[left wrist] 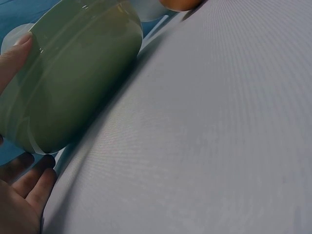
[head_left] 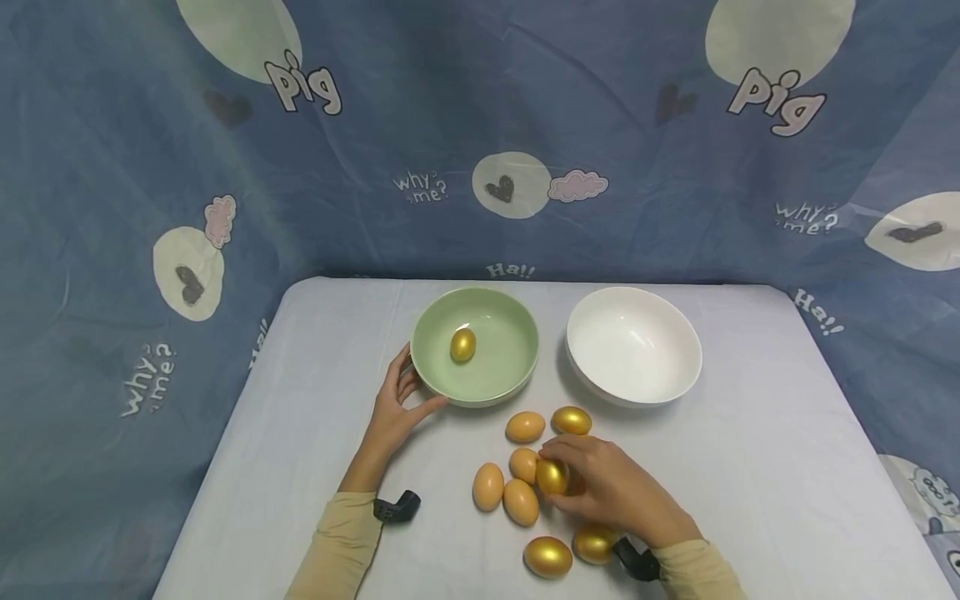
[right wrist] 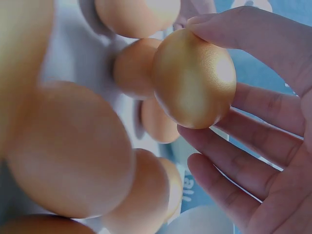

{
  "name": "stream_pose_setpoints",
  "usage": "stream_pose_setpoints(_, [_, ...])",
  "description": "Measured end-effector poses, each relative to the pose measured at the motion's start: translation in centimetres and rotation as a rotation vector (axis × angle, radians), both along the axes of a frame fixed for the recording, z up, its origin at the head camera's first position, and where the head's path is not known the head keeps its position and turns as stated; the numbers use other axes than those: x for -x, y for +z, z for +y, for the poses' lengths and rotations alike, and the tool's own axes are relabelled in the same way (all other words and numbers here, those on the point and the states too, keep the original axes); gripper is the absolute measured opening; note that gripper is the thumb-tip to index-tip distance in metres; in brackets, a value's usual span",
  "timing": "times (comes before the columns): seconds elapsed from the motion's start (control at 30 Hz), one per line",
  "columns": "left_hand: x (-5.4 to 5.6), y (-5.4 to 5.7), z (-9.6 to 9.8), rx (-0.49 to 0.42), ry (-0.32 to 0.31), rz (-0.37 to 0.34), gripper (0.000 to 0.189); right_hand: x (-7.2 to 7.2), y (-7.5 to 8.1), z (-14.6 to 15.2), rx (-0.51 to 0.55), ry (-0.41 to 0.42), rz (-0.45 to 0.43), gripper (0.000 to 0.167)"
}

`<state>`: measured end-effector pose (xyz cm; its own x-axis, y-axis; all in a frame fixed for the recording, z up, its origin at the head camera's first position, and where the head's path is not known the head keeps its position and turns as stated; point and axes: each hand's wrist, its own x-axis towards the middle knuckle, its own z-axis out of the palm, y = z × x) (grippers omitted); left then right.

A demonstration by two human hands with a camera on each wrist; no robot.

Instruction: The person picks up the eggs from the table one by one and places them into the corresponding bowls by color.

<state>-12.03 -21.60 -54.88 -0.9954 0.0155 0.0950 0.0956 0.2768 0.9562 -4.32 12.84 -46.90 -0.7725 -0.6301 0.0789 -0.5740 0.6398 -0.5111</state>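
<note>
My left hand point(head_left: 393, 418) is at the left side of a light green bowl point(head_left: 517, 367), its spread thumb and fingers touching the outer wall. One golden egg point(head_left: 462, 345) lies inside this bowl. My right hand point(head_left: 611, 492) pinches another golden egg point(head_left: 552, 477) between thumb and fingers, amid the loose eggs. In the right wrist view the held golden egg point(right wrist: 195, 80) shows clearly between the thumb and fingertips. Several brown eggs lie just left of that hand, including a brown egg point(head_left: 488, 487) and a second brown egg point(head_left: 521, 502).
A white bowl point(head_left: 633, 346) stands right of the green one, with no egg inside. More golden eggs lie on the white-covered table point(head_left: 780, 467): one golden egg point(head_left: 572, 420) behind the right hand, another golden egg point(head_left: 548, 557) near the front. A blue printed cloth point(head_left: 420, 242) hangs behind.
</note>
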Motion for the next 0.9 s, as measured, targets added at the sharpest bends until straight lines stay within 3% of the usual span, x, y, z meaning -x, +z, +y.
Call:
stream_pose_setpoints(0.43, [-0.1,0.0,-0.1,-0.006,-0.016,0.003,0.107,2.1,1.5,-0.7,0.023,0.037,0.040,0.049])
stream_pose_setpoints(0.7, [0.0,-0.1,-0.2,-0.002,-0.018,0.002,0.108,3.5,2.2,-1.3,0.050,0.052,-0.066,0.051])
stream_pose_setpoints(0.9, [0.0,-0.3,-0.2,0.002,-0.016,0.003,0.109,4.7,2.3,-1.6,0.079,0.090,-0.001,0.051])
